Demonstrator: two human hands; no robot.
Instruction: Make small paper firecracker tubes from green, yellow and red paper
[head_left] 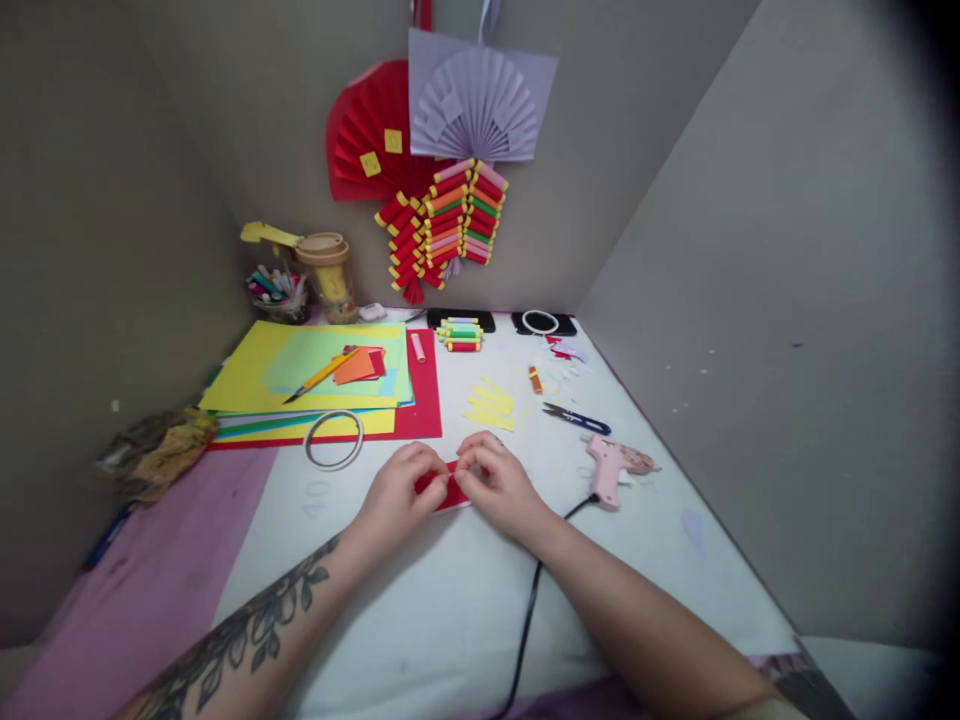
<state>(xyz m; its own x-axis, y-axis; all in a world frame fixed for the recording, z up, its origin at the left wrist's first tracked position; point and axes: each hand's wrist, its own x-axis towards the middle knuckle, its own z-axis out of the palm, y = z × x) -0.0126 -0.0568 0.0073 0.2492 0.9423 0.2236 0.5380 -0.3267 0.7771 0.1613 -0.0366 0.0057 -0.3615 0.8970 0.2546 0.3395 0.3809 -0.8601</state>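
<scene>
A small piece of red paper (453, 492) lies on the white table surface (420, 620) between my hands. My left hand (405, 487) pinches its left part, thumb and fingers together. From the other side my right hand (499, 482) is closed at the paper's upper right part, its fingertips close to those of the left. Whether something thin is held between the fingertips is too small to tell. Yellow paper strips (491, 404) lie just beyond my right hand. A roll of tape (334, 440) is to the left of my left hand.
Coloured paper sheets (247, 375) with a cutter (322, 375) lie at left. Small paper rolls (463, 334) are stacked at the back. Snips (577, 418) and a pink glue gun (611, 468) are at right, its black cable (531, 610) running beside my right forearm.
</scene>
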